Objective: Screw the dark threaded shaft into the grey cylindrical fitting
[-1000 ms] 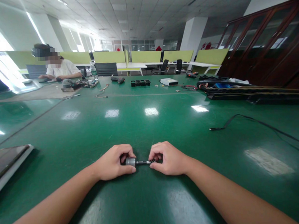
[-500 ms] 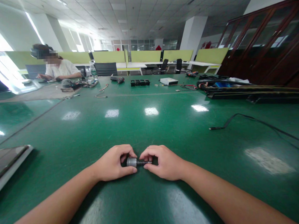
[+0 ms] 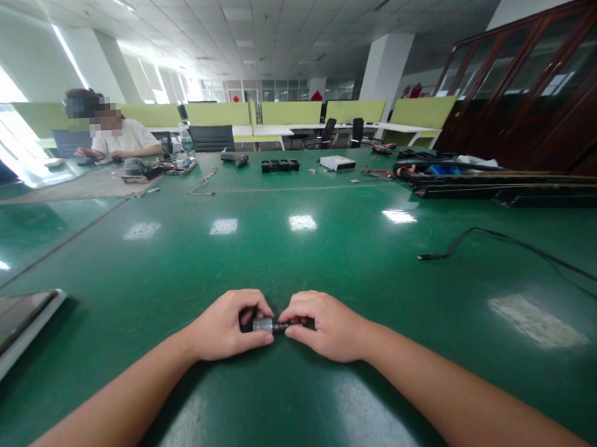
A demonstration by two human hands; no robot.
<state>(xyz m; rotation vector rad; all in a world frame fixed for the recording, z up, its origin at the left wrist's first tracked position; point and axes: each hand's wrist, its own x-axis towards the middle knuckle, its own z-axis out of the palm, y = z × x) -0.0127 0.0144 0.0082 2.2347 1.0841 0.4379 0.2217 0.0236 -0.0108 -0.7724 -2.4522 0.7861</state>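
Note:
Between my hands, close to the green tabletop, lies a small part with a silver metal cylinder and a thin dark ridged shaft pointing right. My left hand grips the cylinder from the left, thumb on the near side and fingers on the far side. From the right, my right hand pinches the shaft between thumb and fingertips, close to the cylinder. Those fingers hide much of the shaft. I cannot tell exactly what kind of part it is.
A tablet-like device lies at the left edge. A black cable crosses the right side. Toward the back are a power drill, a black slotted part, a white box and long dark bars. A person sits far left.
My right fingers have closed in on the shaft and shifted slightly left, covering more of it. My left hand keeps its hold on the cylinder.

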